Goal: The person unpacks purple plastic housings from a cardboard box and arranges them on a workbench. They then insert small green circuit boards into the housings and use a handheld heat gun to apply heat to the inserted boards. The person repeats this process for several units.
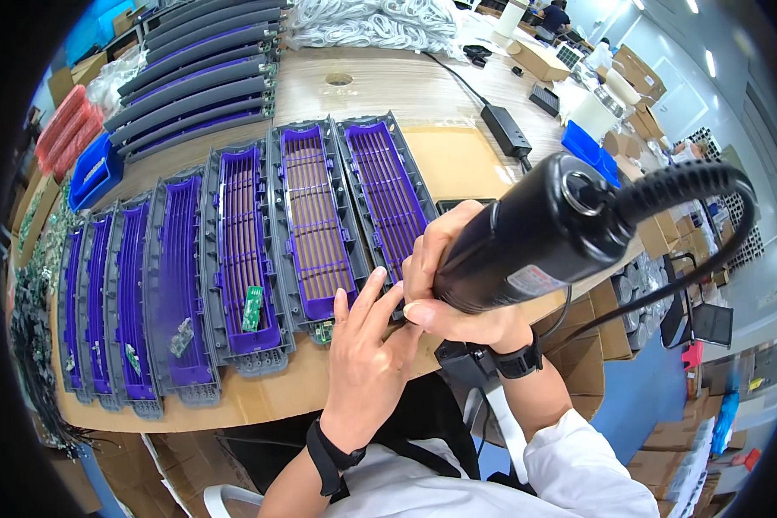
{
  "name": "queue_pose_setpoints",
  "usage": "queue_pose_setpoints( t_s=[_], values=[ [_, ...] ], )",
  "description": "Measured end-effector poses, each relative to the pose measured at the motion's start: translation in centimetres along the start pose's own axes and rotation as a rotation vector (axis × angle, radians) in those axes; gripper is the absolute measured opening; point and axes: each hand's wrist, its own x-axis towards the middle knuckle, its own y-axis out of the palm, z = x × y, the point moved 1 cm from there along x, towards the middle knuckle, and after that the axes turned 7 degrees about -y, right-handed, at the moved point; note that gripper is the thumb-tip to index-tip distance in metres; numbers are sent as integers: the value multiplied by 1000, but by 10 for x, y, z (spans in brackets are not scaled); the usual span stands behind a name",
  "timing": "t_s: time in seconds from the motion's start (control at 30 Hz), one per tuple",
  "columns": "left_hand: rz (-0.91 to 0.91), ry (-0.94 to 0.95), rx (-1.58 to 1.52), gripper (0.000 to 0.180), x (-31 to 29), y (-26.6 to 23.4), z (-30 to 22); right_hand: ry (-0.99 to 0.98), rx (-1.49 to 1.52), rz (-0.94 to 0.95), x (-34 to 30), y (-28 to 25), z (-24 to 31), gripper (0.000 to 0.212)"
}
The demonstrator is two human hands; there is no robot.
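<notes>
My right hand (pixel 483 326) is wrapped around a thick black electric screwdriver (pixel 527 242), tilted so its cable end faces up and right. Its tip is hidden behind my hands. Beside it, my left hand (pixel 363 367) has its fingers stretched out over the near ends of two grey panels with purple grilles, one further left (pixel 315 224) and the rightmost one (pixel 388 186). A bit of green circuit board (pixel 322 331) shows at the left one's near end, by my fingertips. Another green circuit board (pixel 252 309) lies on the neighbouring panel (pixel 243 233).
Several more purple-grilled panels (pixel 180 285) line up leftward, some with small boards. Behind them lie stacked grey strips (pixel 194 86), a blue bin (pixel 95 173) and bundled white cables (pixel 375 26). A black power adapter (pixel 505 129) lies beyond the screwdriver, whose thick cord (pixel 708 177) loops right.
</notes>
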Motion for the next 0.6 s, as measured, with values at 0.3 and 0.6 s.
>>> queue_pose_setpoints(
  t_s=[0.3,0.6],
  values=[
    [3,22,34,11,0,0,2,-29,1,-137,-7,6,18,54],
    [-88,-38,133,32,-13,-52,11,-304,119,-529,-21,-17,71,60]
  ],
)
